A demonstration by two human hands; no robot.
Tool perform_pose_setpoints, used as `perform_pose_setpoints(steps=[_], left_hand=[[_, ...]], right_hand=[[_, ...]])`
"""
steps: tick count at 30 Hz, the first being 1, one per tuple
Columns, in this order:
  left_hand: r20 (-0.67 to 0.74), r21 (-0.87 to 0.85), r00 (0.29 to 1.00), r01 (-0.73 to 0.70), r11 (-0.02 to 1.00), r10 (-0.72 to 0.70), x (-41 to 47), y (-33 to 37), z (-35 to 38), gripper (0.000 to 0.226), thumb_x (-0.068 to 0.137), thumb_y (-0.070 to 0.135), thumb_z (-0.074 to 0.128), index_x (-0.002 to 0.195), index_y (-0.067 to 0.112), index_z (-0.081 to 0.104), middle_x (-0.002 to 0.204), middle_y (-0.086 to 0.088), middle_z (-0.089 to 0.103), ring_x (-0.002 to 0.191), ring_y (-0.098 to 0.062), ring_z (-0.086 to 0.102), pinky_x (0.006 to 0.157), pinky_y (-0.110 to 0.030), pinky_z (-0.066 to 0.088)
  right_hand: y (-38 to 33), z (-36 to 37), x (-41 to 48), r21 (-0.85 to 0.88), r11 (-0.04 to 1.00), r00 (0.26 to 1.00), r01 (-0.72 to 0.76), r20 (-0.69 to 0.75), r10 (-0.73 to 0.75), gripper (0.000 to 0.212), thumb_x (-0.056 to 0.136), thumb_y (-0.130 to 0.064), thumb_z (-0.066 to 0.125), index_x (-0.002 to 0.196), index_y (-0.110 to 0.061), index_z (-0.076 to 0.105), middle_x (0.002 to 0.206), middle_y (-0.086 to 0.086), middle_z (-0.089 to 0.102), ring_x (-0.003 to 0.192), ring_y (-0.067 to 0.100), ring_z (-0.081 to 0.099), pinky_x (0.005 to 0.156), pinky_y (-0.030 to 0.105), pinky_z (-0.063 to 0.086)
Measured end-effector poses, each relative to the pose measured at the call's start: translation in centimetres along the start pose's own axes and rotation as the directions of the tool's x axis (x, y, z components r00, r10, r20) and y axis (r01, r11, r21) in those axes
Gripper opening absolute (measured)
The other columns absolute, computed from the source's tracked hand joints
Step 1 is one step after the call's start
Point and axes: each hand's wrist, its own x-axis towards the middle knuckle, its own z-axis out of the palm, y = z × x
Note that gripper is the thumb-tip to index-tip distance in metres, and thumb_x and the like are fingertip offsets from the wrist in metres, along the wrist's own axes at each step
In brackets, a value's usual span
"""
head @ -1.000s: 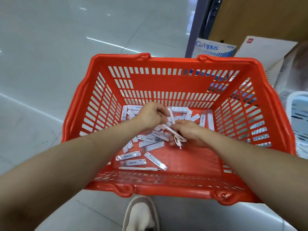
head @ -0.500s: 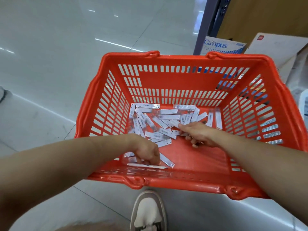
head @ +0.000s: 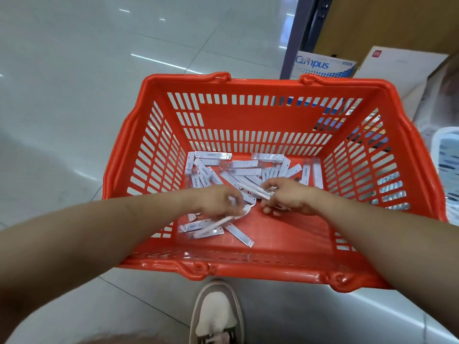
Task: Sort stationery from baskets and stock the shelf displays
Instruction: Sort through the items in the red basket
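A white pen [head: 216, 224] is gripped in the curled fingers of the left hand [head: 218, 202], low inside the red basket [head: 248, 115]. Silver packets [head: 238, 170] are scattered over its floor. Just beside, several pens [head: 253, 190] are pinched by the right hand [head: 290, 198].

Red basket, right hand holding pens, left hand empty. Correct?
Not quite. The left hand is not empty: it grips a white pen, as the head view shows. The rest holds: the basket is red and the right hand holds pens.
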Motion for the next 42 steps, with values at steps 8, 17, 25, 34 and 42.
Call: perform_pose_setpoints(steps=[8,17,25,34,42], left_hand=[[-0.326,0.139,0.918,-0.191,0.972,0.227,-0.6,2.9,-0.9,0.03,0.067,0.03,0.088,0.072,0.012,0.064,0.064,0.001,0.063,0.056,-0.007,0.054,0.059,-0.024,0.043],[-0.494,0.363,0.814,-0.125,0.923,0.305,0.7,2.0,-3.3,0.038,0.068,0.03,0.086,0.085,0.024,0.052,0.094,0.004,0.054,0.087,-0.014,0.053,0.066,-0.024,0.041],[-0.086,0.879,0.982,-0.005,0.476,0.169,1.8,-1.4,-1.0,0.051,0.091,0.005,0.056,0.138,0.014,0.038,0.129,-0.014,0.042,0.119,-0.033,0.049,0.081,-0.04,0.048],[-0.375,0.402,0.903,-0.043,0.914,0.208,2.6,3.6,-3.6,0.018,0.095,0.021,0.058,0.109,0.015,0.067,0.112,-0.004,0.064,0.095,-0.018,0.061,0.084,-0.036,0.054],[-0.201,-0.947,0.955,-0.246,0.205,0.218,-2.6,16.5,-4.5,0.037,0.087,0.038,0.051,0.108,0.011,0.062,0.091,-0.017,0.069,0.064,-0.021,0.065,0.06,-0.027,0.057]], right_hand=[[-2.6,0.1,-1.2,0.368,0.918,0.946,-0.147,0.323,0.022,0.017,0.094,-0.009,0.046,0.106,-0.014,0.058,0.099,0.014,0.066,0.086,0.027,0.068,0.072,0.036,0.059],[-2.4,-1.8,-1.4,0.455,0.89,0.996,0.025,0.069,-0.063,0.031,0.1,0.005,0.039,0.116,-0.017,0.055,0.08,0.014,0.059,0.053,0.013,0.05,0.037,0.017,0.035],[-2.8,-3.6,-4.0,-0.244,0.962,0.975,0.126,-0.148,-0.166,0.035,0.094,0.009,0.04,0.114,-0.017,0.054,0.078,0.008,0.056,0.043,0.003,0.056,0.039,0.018,0.039],[-6.4,-7.1,-10.6,-0.459,0.883,0.992,0.095,-0.031,-0.123,0.021,0.096,0.005,0.044,0.1,-0.016,0.049,0.069,0.007,0.062,0.05,0.012,0.055,0.038,0.019,0.035],[-7.4,-10.0,-16.9,0.11,0.962,0.966,0.251,0.039,-0.256,0.023,0.098,0.007,0.043,0.109,-0.012,0.05,0.068,0.007,0.057,0.05,0.01,0.059,0.046,0.024,0.044]])
